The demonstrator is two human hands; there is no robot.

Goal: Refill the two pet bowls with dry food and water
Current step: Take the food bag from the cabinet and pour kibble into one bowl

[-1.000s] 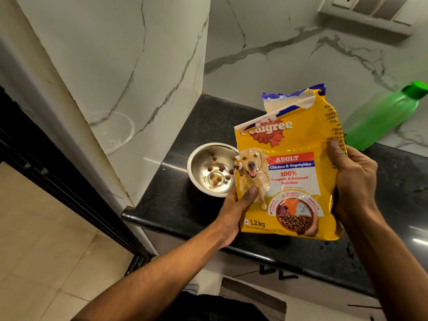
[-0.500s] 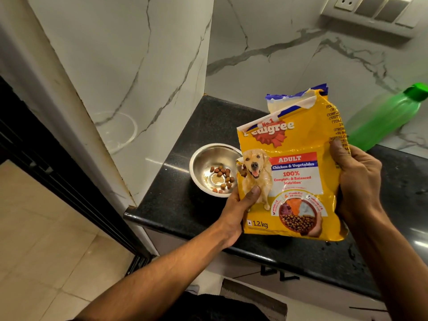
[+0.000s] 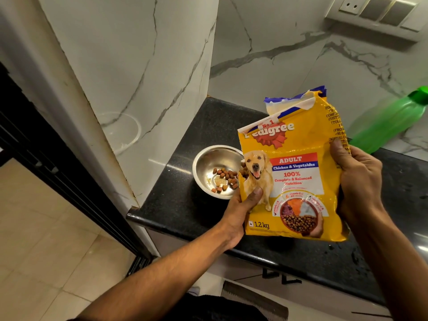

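In the head view, more kibble is lying in the steel bowl than a second ago: a scatter of a few pieces then, a fuller cluster across the bottom now, with further pieces tumbling out at the bag's left edge just above the bowl's right rim. So the dry-food half of the task is under way, though the bowl is far from full, and only this one bowl is showing; the second is not in view.

The food bag is being held just right of the bowl, over the black counter, its torn top pointing up and away. The left hand is grasping the bag's lower left edge, nearest the bowl, thumb pressing across the printed front and fingers hidden behind. The right hand is clasping the bag's far edge from the bowl, thumb on the front, fingers wrapping round the back. Both forearms are reaching up from below.

A green bottle is leaning against the marble wall, well beyond the bag from the bowl, cap on; presumably the water, untouched.
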